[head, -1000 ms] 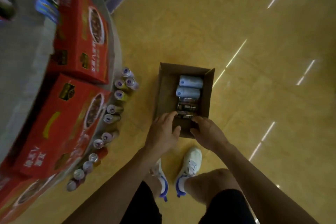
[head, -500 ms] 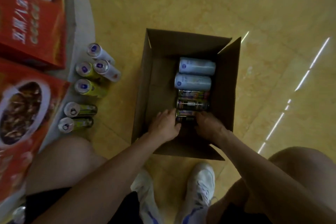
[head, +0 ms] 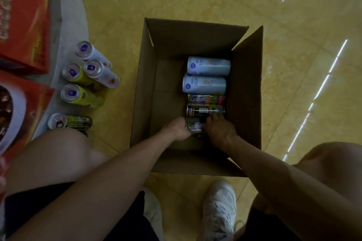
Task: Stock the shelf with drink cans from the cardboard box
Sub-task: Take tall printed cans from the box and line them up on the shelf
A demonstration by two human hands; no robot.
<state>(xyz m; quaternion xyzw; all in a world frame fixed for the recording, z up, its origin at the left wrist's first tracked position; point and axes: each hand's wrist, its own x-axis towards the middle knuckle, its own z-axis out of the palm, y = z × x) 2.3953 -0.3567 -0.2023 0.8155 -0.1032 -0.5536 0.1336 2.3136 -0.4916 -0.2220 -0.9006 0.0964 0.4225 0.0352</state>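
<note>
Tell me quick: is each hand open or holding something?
Left hand: closed, holding the nearest dark can in the cardboard box.
Right hand: closed on the same can's other end.

Both my arms reach forward and down, forearms converging. My left hand (head: 177,129) and right hand (head: 220,130) curl round the 2 ends of 1 can (head: 195,126), knuckles up.

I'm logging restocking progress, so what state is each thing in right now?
cardboard box: open, flaps up, on the floor.
pale cans: two, lying on their sides in the box.
dark cans: two, lying on their sides next to the pale ones.
nearest dark can: lying in the box, gripped at both ends.
left hand: fingers curled round that can's left end.
right hand: grips its right end.
cans by the shelf: standing upright.
</note>
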